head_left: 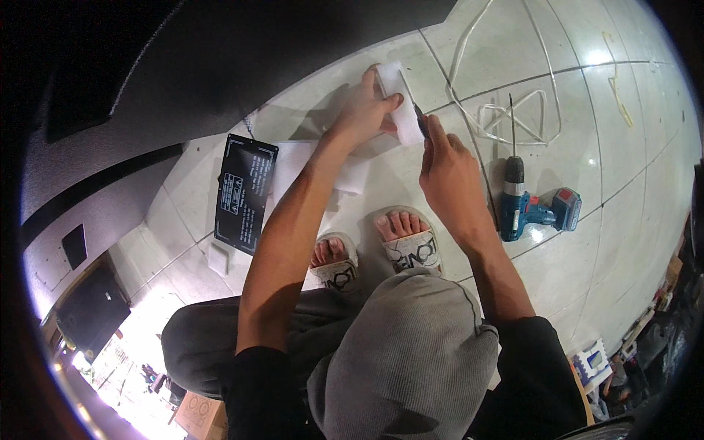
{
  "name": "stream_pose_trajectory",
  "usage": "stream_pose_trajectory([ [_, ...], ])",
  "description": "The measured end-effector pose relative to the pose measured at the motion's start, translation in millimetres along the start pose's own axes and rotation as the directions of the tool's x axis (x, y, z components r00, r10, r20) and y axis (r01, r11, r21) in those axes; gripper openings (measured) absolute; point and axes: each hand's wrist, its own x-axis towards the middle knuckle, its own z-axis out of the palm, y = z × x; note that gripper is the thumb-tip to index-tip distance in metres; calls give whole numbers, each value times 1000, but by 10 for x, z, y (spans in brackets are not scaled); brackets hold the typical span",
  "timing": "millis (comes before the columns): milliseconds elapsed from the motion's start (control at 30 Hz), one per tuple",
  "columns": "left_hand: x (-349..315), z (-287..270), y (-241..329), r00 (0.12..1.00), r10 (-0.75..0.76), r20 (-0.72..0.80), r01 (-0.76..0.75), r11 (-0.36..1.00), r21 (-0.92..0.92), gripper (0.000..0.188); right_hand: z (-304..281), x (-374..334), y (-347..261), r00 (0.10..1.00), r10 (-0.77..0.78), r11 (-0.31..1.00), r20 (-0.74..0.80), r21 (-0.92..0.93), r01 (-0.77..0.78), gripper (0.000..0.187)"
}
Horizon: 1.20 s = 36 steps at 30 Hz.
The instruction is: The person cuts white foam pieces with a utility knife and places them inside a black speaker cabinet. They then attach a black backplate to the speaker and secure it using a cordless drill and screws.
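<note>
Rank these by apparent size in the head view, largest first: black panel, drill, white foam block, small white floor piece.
1. Black panel and drill: too alike to rank
2. White foam block
3. Small white floor piece

Glossy tile runs right across the floor (623, 147), light bouncing off it in bright patches! Matt, soft-looking foam makes up the block (405, 110). The drill (515, 209) shows smooth plastic, its thin bit (512, 125) metallic; the trousers (411, 345) are ribbed cloth, the box (199, 416) dull cardboard.
</note>
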Motion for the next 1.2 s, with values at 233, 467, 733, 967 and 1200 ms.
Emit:
stream_pose_trajectory([
  [233, 1, 22, 21, 1000, -25, -15, 25, 1000, 17, 76, 14, -69, 59, 1000, -21, 1000, -21, 18, 21, 29],
  [467, 4, 3, -19, 996, -73, 54, 71, 997, 27, 88, 29, -258, 170, 1000, -13, 999, -1, -33, 13, 36],
  [733, 0, 40, -29, 999, -51, -2, 51, 999, -4, 82, 34, -372, 204, 999, 37, 999, -10, -37, -37, 38],
  [967, 115, -10, -161, 1000, -11, -2, 11, 996, 88, 86, 60, -471, 263, 1000, 29, 1000, 10, -9, -28, 38],
  [1200, 140, -15, -244, 1000, -15, 9, 14, 997, 78, 84, 86, -593, 299, 990, 120, 991, 72, 49, -124, 38],
])
